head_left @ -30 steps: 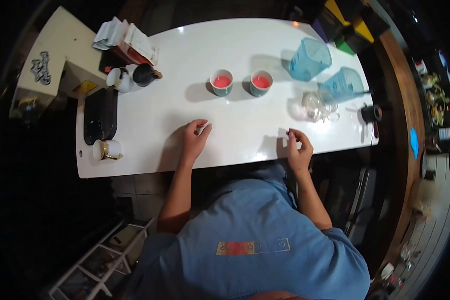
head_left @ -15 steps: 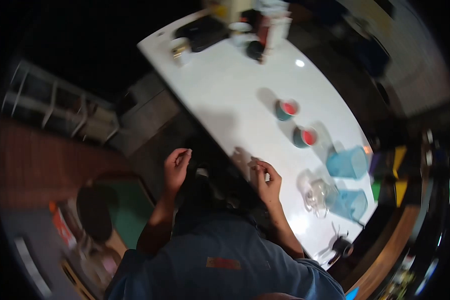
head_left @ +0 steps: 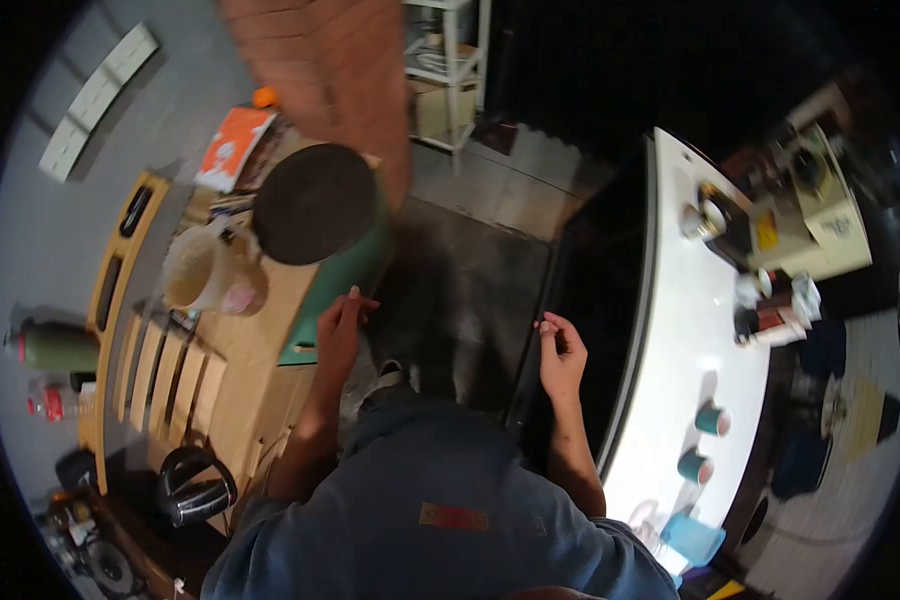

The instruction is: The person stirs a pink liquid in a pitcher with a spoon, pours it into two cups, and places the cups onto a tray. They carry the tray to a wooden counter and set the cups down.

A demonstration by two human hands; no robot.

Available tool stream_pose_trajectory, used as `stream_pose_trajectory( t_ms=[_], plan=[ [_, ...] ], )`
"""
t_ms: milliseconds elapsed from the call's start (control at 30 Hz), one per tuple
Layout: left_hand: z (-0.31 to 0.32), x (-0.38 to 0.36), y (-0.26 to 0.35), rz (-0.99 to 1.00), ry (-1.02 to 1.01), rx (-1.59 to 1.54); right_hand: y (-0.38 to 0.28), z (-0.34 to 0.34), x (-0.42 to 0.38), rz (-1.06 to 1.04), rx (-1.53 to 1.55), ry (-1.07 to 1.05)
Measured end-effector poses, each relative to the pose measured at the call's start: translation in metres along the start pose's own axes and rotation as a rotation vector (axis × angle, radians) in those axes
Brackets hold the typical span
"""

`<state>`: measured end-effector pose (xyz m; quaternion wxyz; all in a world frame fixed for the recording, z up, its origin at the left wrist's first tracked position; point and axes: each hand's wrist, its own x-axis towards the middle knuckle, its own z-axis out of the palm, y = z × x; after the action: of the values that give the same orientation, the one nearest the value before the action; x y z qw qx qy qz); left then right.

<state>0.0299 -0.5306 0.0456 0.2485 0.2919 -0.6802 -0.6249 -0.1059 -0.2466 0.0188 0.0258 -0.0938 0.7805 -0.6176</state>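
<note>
My left hand is raised in front of my body with its fingers partly spread and nothing in it. It is nearest to the green-sided cabinet, on which a round dark-topped object sits. Across from it, my right hand hangs over the dark floor gap beside the white table. Its fingers are loosely bent, a little apart from the thumb, and it holds nothing. Neither hand appears to touch anything.
On the wooden counter at left stand a translucent pitcher and a black kettle. Two teal cups and a blue container are on the white table. A white shelf rack stands ahead.
My view has turned left, so the white table has shifted to the right and the wooden counter has come into fuller view. Both hands stay raised and empty.
</note>
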Motion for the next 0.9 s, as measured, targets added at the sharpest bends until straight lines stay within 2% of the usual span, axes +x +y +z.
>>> stream_pose_trajectory(
  t_ms=[167,233,433,600,700,767,800,900],
  plan=[
    [-0.089,0.025,0.0,-0.156,0.183,0.032,-0.005,0.121,0.042,-0.022,0.023,-0.189],
    [-0.114,0.035,-0.006,-0.066,0.198,-0.044,-0.01,0.166,0.058,-0.034,0.038,-0.306],
    [-0.167,0.06,-0.028,-0.127,0.383,-0.033,-0.013,0.272,0.115,-0.006,-0.159,-0.531],
    [-0.165,0.062,-0.025,-0.19,0.543,-0.039,0.011,0.331,0.171,0.051,-0.334,-0.715],
    [-0.15,0.059,-0.014,-0.194,0.716,-0.077,0.04,0.368,0.197,0.055,-0.371,-0.794],
    [-0.138,0.051,-0.005,-0.182,0.812,-0.049,0.063,0.387,0.206,0.092,-0.468,-0.786],
    [-0.129,0.048,0.001,-0.209,0.864,-0.047,0.058,0.39,0.21,0.348,-0.429,-0.859],
    [-0.105,0.043,0.01,-0.27,0.933,-0.058,0.095,0.411,0.218,0.446,-0.237,-0.943]
  ],
)
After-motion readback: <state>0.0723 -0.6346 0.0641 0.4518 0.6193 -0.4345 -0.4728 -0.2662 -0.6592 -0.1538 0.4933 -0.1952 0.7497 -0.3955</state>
